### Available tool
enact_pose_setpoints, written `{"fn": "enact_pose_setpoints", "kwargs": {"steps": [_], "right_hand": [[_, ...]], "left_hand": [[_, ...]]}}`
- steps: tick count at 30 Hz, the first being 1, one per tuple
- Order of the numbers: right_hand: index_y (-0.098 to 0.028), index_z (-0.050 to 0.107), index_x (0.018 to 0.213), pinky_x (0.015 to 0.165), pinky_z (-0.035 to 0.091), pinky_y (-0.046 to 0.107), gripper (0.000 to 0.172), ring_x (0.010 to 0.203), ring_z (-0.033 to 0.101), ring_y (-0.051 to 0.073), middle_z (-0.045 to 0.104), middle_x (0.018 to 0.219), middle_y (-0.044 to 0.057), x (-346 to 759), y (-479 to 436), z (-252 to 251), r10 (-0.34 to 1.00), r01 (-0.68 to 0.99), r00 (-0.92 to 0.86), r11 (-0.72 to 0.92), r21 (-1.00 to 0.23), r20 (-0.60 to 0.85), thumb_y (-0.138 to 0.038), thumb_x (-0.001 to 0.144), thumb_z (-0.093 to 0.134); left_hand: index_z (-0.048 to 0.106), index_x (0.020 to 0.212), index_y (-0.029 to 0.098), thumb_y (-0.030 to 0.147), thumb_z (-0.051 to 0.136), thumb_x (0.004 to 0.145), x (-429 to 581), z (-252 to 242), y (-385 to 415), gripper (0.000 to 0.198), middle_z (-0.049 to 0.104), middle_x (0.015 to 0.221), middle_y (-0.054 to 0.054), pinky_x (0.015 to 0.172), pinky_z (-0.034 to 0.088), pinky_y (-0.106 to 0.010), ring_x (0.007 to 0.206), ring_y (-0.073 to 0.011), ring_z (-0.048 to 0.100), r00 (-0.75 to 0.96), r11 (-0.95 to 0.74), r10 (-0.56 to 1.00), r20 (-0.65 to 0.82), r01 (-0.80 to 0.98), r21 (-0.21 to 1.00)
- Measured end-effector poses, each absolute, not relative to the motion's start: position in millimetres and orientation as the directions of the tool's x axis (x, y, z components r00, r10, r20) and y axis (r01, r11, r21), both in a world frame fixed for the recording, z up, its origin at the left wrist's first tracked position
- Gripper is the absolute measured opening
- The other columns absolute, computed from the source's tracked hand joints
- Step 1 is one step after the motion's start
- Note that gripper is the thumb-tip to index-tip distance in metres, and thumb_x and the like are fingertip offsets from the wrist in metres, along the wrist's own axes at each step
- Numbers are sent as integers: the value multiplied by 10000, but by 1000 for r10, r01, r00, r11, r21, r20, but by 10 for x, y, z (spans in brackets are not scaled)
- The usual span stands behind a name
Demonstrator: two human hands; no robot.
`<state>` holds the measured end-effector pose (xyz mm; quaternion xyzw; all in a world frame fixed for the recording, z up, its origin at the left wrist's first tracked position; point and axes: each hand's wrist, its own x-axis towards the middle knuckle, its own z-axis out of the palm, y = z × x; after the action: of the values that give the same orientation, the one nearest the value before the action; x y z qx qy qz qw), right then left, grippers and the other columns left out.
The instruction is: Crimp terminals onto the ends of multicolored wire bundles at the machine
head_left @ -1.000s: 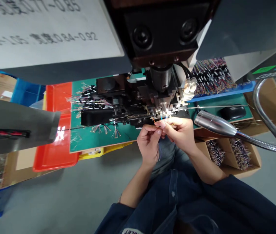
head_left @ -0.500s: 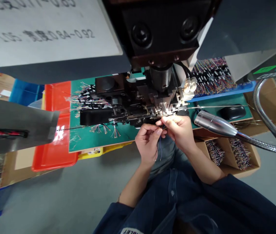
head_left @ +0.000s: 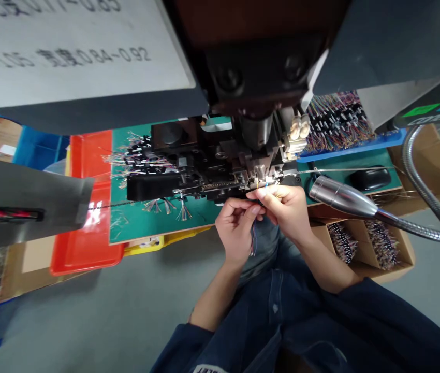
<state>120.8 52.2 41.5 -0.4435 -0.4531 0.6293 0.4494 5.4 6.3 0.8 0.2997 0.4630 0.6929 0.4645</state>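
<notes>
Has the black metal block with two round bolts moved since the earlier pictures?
Yes, downward: judged against the fixed white printed label, the black block now sits lower than in both earlier pictures.

1. At the centre, bright orange is shown by one wire [head_left: 258,184] and blue by another wire [head_left: 266,186]; the strands [head_left: 253,241] below are tinted dark purple-blue.
2. The worktop [head_left: 154,228] is coloured deep green, the plastic tray [head_left: 84,256] bright red.
3. The press housing [head_left: 127,114] is finished in dark blue-grey; its white label [head_left: 88,77] is printed with blackish characters.
4. The wire harnesses [head_left: 340,122] at upper right are patterned in black and white, streaked with red, orange and purple.
5. The gooseneck lamp [head_left: 342,196] is finished in silver, its neck finely ringed.
6. The computer mouse [head_left: 370,177] is coloured black.
7. The navy jacket [head_left: 235,336] is traced with paler stitching.
</notes>
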Motion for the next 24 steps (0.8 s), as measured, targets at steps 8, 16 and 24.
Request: {"fn": "enact_pose_setpoints", "kwargs": {"steps": [8, 16, 24], "right_hand": [[-220, 928, 1017, 395, 349, 228, 258, 404, 471, 74, 650, 544, -35, 1317, 384, 530, 964, -170, -260, -98, -980, -51, -446, 1031, 804], [-227, 907, 933, 403, 365, 221, 204, 424, 539, 69, 676, 566, -37, 1344, 255, 574, 959, -274, -267, 21, -962, 97, -332, 1061, 789], [-216, 859, 942, 474, 415, 256, 142, 486, 596, 106, 649, 571, -47, 1554, 219, 568, 940, -296, -314, 37, -955, 134, -335, 1018, 841]], "left_hand": [[753, 883, 207, 322, 933, 927, 64, 31, -107, 218, 730, 716, 23, 611, 594, -229, 612, -118, 696, -288, -89, 956, -51, -453, 887], [719, 851, 210, 389, 926, 934, 116, 132, -250, 286, 713, 696, 25, 564, 554, -212, 570, -103, 646, -203, -47, 977, -69, -519, 854], [716, 841, 211, 384, 953, 905, 214, 208, -249, 301, 686, 695, 30, 546, 520, -204, 570, -98, 637, -206, -29, 974, -94, -526, 850]]}}
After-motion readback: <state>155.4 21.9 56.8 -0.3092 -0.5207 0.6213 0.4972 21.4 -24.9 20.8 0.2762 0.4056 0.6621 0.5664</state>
